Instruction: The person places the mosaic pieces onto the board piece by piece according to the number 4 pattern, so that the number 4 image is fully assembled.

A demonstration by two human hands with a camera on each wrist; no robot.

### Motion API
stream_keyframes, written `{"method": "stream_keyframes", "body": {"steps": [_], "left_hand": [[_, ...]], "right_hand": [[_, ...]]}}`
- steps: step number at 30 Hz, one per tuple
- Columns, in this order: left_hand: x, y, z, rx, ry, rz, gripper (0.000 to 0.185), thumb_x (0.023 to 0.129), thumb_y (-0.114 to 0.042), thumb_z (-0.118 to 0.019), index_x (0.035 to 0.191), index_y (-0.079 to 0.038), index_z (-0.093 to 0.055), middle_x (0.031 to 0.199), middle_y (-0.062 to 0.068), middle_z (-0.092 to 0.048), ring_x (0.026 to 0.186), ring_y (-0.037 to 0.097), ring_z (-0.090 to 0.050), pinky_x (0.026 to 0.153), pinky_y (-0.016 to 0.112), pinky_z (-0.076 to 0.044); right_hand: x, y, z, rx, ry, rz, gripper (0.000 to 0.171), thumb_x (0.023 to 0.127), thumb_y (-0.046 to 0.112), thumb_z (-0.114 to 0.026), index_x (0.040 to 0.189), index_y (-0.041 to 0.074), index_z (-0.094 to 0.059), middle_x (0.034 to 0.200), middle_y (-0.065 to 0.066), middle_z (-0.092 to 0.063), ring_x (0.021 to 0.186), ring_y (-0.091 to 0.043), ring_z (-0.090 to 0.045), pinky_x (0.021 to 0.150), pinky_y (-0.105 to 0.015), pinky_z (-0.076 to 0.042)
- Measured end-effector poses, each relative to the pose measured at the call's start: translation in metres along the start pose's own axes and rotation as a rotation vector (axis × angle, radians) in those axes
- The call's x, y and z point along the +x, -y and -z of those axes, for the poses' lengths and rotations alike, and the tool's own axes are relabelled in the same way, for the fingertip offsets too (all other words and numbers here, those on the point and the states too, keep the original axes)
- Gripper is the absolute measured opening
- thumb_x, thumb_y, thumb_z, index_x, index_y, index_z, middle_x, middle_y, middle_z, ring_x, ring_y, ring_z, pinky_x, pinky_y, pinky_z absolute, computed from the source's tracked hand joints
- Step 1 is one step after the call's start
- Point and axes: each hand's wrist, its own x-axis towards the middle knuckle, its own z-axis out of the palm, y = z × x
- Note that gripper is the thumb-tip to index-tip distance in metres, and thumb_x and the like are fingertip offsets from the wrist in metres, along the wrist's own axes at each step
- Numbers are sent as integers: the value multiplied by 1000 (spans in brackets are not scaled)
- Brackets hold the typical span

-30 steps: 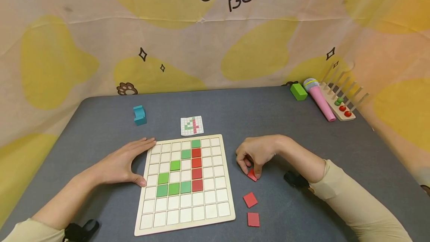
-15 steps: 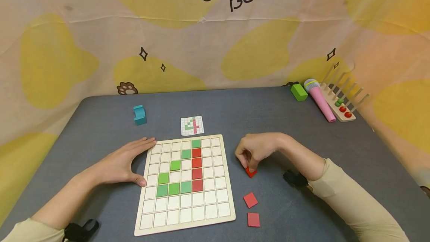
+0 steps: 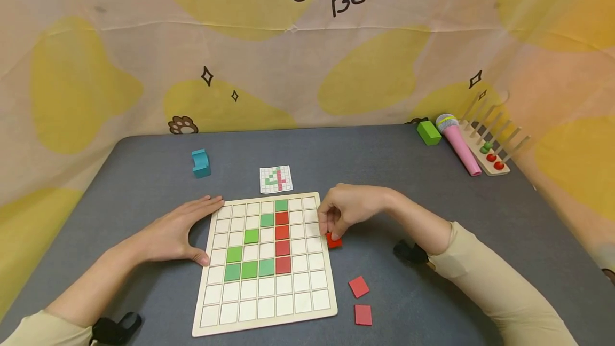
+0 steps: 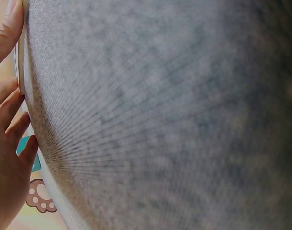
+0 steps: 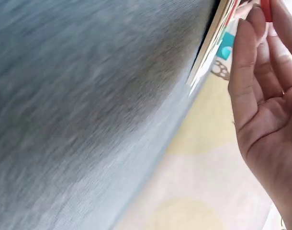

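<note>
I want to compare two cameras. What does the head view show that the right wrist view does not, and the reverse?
Only the head view shows the left hand resting against the board's left edge, two loose red square tiles on the table, and the small pattern card. Only the right wrist view shows the right hand's palm side. Both show the right hand pinching a red square tile, the wooden grid board and the grey table.
</note>
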Motion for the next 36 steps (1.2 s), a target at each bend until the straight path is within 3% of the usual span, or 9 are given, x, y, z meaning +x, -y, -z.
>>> {"method": "stream_keyframes", "body": {"steps": [6, 16, 23, 36], "left_hand": [[0, 0, -1, -1, -2, 0, 122, 55, -79, -74, 153, -15, -37, 159, 12, -39, 147, 42, -32, 111, 63, -32], [1, 2, -2, 3, 3, -3, 122, 56, -80, -73, 153, -16, -37, 159, 12, -39, 147, 42, -32, 111, 64, -33], [0, 0, 0, 1, 0, -4, 122, 56, -78, -75, 153, -14, -38, 158, 13, -39, 147, 43, -32, 111, 63, -32], [0, 1, 0, 5, -9, -17, 122, 56, -78, -74, 153, -14, -38, 159, 11, -39, 146, 42, -33, 112, 62, -32]], "right_hand": [[10, 13, -7, 56, -28, 68, 11, 81, 10, -80, 87, 16, -74, 77, 3, -70, 69, -6, -64, 68, -23, -56], [31, 31, -30, 82, -124, 83, 11, 82, 5, -76, 89, 13, -75, 79, 4, -71, 70, 0, -63, 70, -18, -54], [40, 47, -43, 93, -111, 23, 14, 84, 0, -70, 89, 12, -76, 76, 4, -71, 68, 1, -63, 70, -16, -53], [49, 60, -64, 58, -108, -16, 13, 79, -3, -74, 82, 9, -77, 69, -1, -72, 59, 5, -58, 63, -12, -49]]}}
